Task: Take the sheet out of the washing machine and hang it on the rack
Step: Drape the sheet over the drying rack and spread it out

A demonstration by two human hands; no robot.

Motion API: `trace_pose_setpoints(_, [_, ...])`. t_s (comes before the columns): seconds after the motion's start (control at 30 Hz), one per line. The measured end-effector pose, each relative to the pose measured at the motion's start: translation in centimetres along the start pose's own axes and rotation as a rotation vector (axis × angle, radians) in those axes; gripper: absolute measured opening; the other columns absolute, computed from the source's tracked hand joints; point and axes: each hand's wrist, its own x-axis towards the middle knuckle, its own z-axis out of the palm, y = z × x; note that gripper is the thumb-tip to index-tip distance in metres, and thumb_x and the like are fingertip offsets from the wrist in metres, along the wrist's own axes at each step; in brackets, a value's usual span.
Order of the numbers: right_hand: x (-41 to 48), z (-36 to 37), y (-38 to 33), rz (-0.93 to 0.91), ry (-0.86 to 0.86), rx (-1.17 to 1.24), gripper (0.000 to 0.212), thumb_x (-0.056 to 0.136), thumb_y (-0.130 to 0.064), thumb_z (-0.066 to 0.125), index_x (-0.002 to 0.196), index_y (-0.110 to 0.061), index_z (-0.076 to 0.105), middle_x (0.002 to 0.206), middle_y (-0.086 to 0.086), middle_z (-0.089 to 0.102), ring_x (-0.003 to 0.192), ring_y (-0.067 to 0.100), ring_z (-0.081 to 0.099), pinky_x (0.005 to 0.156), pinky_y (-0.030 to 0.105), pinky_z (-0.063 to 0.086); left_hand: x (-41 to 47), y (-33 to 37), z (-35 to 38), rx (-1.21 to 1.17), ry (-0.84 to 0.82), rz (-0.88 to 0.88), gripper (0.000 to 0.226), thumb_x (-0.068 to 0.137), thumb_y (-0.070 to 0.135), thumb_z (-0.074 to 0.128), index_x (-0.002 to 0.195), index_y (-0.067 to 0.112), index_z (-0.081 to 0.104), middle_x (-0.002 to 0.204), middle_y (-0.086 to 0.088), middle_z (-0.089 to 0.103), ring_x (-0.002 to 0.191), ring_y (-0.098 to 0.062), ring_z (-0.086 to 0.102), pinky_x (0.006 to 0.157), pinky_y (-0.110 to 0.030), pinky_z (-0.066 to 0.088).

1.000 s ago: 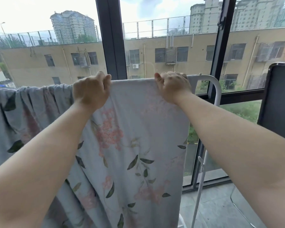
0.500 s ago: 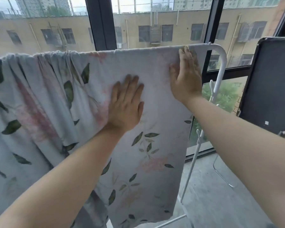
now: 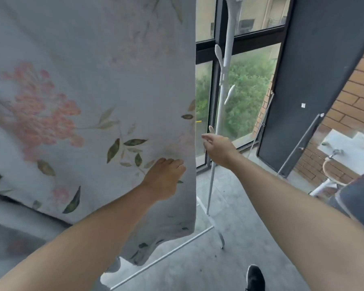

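The pale floral sheet (image 3: 88, 85) hangs down from above the frame and covers the left half of the view; its lower corner ends just above the floor. The white rack's upright pole (image 3: 218, 106) stands right beside the sheet's right edge, with its foot bar (image 3: 166, 256) on the floor. My left hand (image 3: 164, 178) rests against the sheet's front near that edge, fingers slightly bent on the cloth. My right hand (image 3: 218, 147) reaches out between the sheet's edge and the pole, fingers loosely extended, holding nothing that I can see. The rack's top rail is out of view.
A tall dark panel (image 3: 303, 80) leans at the right, in front of a brick wall (image 3: 357, 97). A white sink with a tap (image 3: 343, 148) sits at the far right. Floor-height windows (image 3: 248, 97) are behind the rack. My black shoe (image 3: 254, 277) is on the grey floor.
My view has tilted down from the top rail to the sheet's lower part. Both hands have moved down the sheet; the right hand has come off the cloth beside its edge.
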Motion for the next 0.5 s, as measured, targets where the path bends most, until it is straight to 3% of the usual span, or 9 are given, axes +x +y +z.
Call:
trace_pose_setpoints(0.07, [0.9,0.6,2.6,0.029,-0.075,0.022,0.041,0.102,-0.019,0.042,0.141,-0.018,0.056,0.144,0.000,0.058,0.134,0.021,0.051,0.113,0.034,0.038,1.7,1.3,1.2,0.022,-0.030,-0.004,0.031,0.076,0.005,0.062,0.106,0.014,0.067,0.116,-0.006,0.066,0.099,-0.030,0.063,0.085,-0.039,0.043])
trace_pose_setpoints(0.17, [3.4,1.2,7.1,0.026,-0.189,0.023,0.042,0.101,-0.016,0.041,0.140,-0.018,0.057,0.144,0.000,0.057,0.135,0.021,0.049,0.113,0.031,0.037,4.9,3.9,2.5,0.097,-0.098,0.006,0.026,0.057,0.006,0.067,0.079,0.019,0.064,0.086,0.000,0.063,0.077,-0.025,0.064,0.070,-0.034,0.045])
trace_pose_setpoints(0.33, [6.7,2.6,13.2,-0.010,-0.382,0.144,0.042,0.103,-0.015,0.039,0.140,-0.017,0.057,0.144,0.002,0.057,0.124,0.019,0.054,0.108,0.033,0.040,8.1,7.1,5.3,0.102,-0.247,-0.141,0.030,0.055,0.002,0.069,0.077,0.021,0.061,0.086,0.001,0.061,0.074,-0.024,0.059,0.062,-0.031,0.035])
trace_pose_setpoints(0.4, [7.7,2.6,15.5,-0.026,-0.470,0.175,0.041,0.104,-0.016,0.039,0.140,-0.016,0.057,0.144,0.001,0.057,0.130,0.020,0.051,0.111,0.033,0.038,9.1,8.7,6.1,0.074,-0.280,-0.213,0.032,0.049,-0.003,0.069,0.071,0.019,0.062,0.079,0.000,0.059,0.064,-0.027,0.057,0.056,-0.029,0.026])
trace_pose_setpoints(0.5, [8.8,2.8,18.4,-0.013,-0.571,0.191,0.041,0.103,-0.015,0.037,0.139,-0.016,0.058,0.144,0.001,0.056,0.130,0.021,0.052,0.107,0.032,0.041,9.8,10.3,6.7,-0.026,-0.343,-0.367,0.032,0.051,-0.005,0.065,0.075,0.016,0.067,0.082,0.000,0.062,0.058,-0.030,0.055,0.045,-0.030,0.036])
